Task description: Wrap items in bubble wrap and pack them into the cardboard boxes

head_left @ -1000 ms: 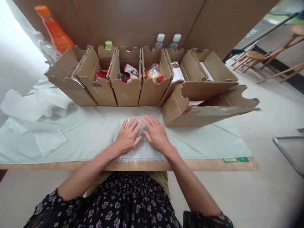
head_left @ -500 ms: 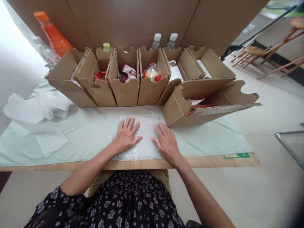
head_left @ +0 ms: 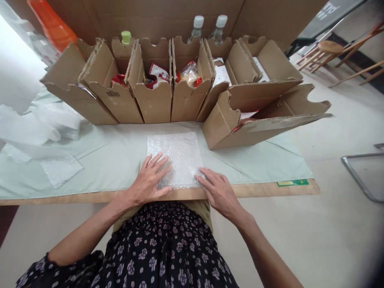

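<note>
A clear bubble wrap sheet lies flat on the pale green cloth, close to the table's front edge. My left hand rests on its near left part with the fingers spread. At the near right corner, my right hand touches the sheet with its fingertips, fingers stretched out. Neither hand grips anything. Part of the sheet's near edge is hidden under the hands.
Several cardboard bins holding packets stand in a row behind. Another cardboard bin sits angled at the right. More bubble wrap lies left. Bottles, such as an orange one, stand behind. A wooden stool is on the floor.
Both hands have slid toward me, from the middle of the bubble wrap sheet to its near edge. The sheet still lies flat. The camera view has tilted slightly downward.
</note>
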`<state>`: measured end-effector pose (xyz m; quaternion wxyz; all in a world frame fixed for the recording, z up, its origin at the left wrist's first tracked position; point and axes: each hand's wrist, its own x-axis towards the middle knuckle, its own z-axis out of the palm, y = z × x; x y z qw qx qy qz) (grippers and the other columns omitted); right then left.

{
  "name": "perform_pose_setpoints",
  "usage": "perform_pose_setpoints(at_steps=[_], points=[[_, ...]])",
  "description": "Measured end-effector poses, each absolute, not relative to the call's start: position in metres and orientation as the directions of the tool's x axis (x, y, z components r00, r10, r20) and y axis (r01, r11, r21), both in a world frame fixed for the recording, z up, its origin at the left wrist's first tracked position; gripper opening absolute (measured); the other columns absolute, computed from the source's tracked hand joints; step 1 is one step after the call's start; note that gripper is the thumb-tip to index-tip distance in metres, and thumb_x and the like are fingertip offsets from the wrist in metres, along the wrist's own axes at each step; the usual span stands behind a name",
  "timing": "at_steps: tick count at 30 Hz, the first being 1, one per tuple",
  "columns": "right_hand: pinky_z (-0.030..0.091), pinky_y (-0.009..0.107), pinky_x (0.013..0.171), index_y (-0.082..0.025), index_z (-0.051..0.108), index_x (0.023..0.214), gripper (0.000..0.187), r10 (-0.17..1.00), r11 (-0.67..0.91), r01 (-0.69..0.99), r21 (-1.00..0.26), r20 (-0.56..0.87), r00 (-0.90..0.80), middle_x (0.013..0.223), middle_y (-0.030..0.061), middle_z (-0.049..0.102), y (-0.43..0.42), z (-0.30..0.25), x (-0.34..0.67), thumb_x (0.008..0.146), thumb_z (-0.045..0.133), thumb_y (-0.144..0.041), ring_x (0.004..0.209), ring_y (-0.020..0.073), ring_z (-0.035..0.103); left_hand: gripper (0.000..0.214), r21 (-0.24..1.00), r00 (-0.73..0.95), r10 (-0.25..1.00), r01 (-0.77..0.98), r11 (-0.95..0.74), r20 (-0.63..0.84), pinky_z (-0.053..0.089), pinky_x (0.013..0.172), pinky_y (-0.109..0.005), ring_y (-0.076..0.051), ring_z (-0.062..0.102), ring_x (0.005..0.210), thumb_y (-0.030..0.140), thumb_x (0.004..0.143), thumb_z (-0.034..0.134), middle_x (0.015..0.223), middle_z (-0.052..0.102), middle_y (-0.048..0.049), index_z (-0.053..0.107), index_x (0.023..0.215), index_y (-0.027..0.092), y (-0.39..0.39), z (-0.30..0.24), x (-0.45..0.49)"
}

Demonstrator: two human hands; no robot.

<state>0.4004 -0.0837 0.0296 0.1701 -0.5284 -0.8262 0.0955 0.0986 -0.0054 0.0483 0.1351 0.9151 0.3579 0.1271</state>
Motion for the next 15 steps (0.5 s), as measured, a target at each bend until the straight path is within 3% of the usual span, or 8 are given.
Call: perform_pose_setpoints(at_steps=[2,5,8,11,13,15], points=[[0.049,0.047,0.097,-0.022,0.07,0.122,0.035,0.914,0.399,0.852,-0.34,0.223,-0.339,0.14,0.013,0.067,-0.08,0.024,0.394,0.099,0.046,-0.011,0.129,0.0298,0.061,0.058,0.345,0.728,0.676,0.61,-0.713,0.11,0.019,0.126,-0.065,-0.039,0.031,0.155,0.049,0.088,0.07,0.159,0.049,-0.0177,0.062,0.137,0.019,-0.021,0.048,0.102],[0.05,0.043,0.092,-0.022,0.072,0.11,0.026,0.925,0.362,0.814,-0.454,0.284,-0.252,0.125,0.0106,0.074,-0.07,0.025,0.386,0.104,0.047,-0.021,0.115,0.0267,0.067,0.064,0.352,0.718,0.688,0.62,-0.701,0.106,0.019,0.125,-0.068,-0.04,0.037,0.152,0.041,0.084,0.075,0.157,0.051,-0.0186,0.058,0.141,0.018,-0.031,0.047,0.107],[0.051,0.04,0.089,-0.023,0.071,0.107,0.027,0.954,0.29,0.725,-0.625,0.247,-0.168,0.11,0.0072,0.077,-0.066,0.041,0.387,0.107,0.044,-0.03,0.102,0.0232,0.07,0.049,0.375,0.669,0.722,0.632,-0.678,0.177,0.025,0.124,-0.067,-0.035,0.052,0.142,0.018,0.088,0.065,0.145,0.064,-0.0157,0.062,0.136,0.019,-0.029,0.047,0.102],[0.052,0.04,0.093,-0.026,0.068,0.12,0.028,0.976,0.217,0.606,-0.766,0.173,-0.131,0.111,0.0058,0.077,-0.073,0.059,0.396,0.105,0.049,-0.041,0.103,0.0229,0.07,0.038,0.496,0.596,0.776,0.62,-0.608,0.206,0.04,0.119,-0.06,-0.025,0.073,0.112,0.008,0.09,0.051,0.117,0.079,-0.0081,0.07,0.12,0.021,-0.02,0.051,0.091],[0.052,0.042,0.101,-0.028,0.056,0.142,0.051,0.973,0.218,0.529,-0.82,0.14,-0.184,0.129,0.0071,0.072,-0.08,0.065,0.401,0.098,0.061,-0.051,0.119,0.0258,0.066,0.034,0.606,0.572,0.808,0.596,-0.527,0.139,0.048,0.113,-0.053,-0.022,0.075,0.102,0.012,0.091,0.05,0.109,0.081,-0.0046,0.073,0.114,0.023,-0.014,0.057,0.085],[0.049,0.046,0.107,-0.03,0.04,0.157,0.079,0.969,0.211,0.511,-0.833,0.111,-0.219,0.144,0.0083,0.064,-0.083,0.064,0.402,0.088,0.072,-0.053,0.13,0.0285,0.06,0.03,0.696,0.557,0.83,0.584,-0.418,0.03,0.053,0.107,-0.047,-0.022,0.074,0.104,0.019,0.092,0.052,0.112,0.08,-0.0041,0.074,0.112,0.023,-0.007,0.064,0.083]])
